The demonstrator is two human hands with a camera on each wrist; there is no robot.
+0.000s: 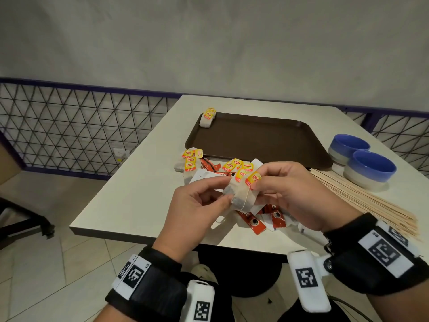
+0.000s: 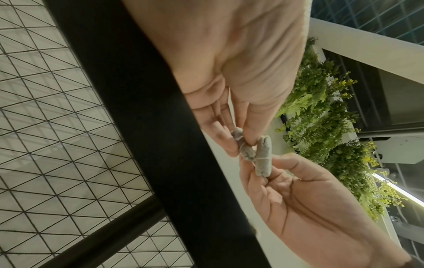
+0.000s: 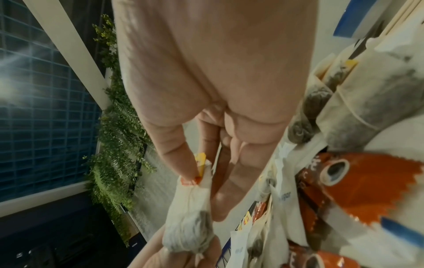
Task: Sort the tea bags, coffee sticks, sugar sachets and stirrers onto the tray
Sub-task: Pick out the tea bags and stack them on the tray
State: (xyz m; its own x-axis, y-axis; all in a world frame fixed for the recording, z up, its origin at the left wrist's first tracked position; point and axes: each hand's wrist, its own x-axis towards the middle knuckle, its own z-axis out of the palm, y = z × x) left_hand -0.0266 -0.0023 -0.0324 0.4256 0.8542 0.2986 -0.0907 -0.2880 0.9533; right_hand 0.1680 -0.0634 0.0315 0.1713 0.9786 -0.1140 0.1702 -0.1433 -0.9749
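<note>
We hold 2 tea bags (image 1: 240,194) between our hands, lifted above the near part of the white table (image 1: 130,194). Our left hand (image 1: 197,205) pinches the grey paper of 1 bag between thumb and curled fingers, while our right hand (image 1: 290,191) pinches the other at its yellow Lipton tag (image 1: 253,178); the left wrist view shows the 2 bags (image 2: 254,154) side by side, each caught between fingertips, string wound round them. In the right wrist view our thumb presses the tag down onto the bag's (image 3: 190,217) top.

Beneath our hands lies a mixed heap: red coffee sticks (image 1: 254,223), white sugar sachets (image 1: 204,176) and more tea bags with yellow tags (image 1: 189,165). A bundle of wooden stirrers (image 1: 366,201) lies to the right of the heap, reaching toward the table's near edge. Beyond the heap sits the brown tray (image 1: 255,138), with a small stack of tea bags (image 1: 207,117) at its far left corner. 2 blue and white bowls (image 1: 362,159) stand right of the tray, touching each other.
</note>
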